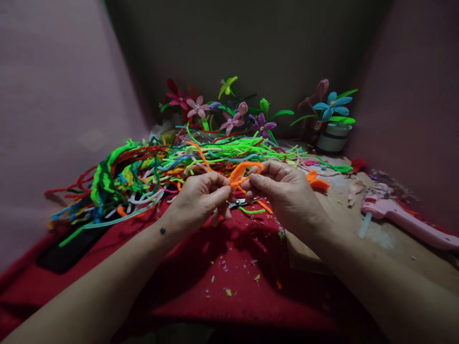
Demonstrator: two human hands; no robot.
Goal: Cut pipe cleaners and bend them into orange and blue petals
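Your left hand (202,196) and right hand (287,188) pinch a fuzzy orange pipe-cleaner loop (237,171); uneven pulling could distort it.

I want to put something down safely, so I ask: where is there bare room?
The red cloth between the left arm and right arm looks best, towards its front edge, with only small scraps. A smaller patch of board lies between the right arm and glue gun. Crowded: behind the orange loop, with pipe cleaners and flowers.
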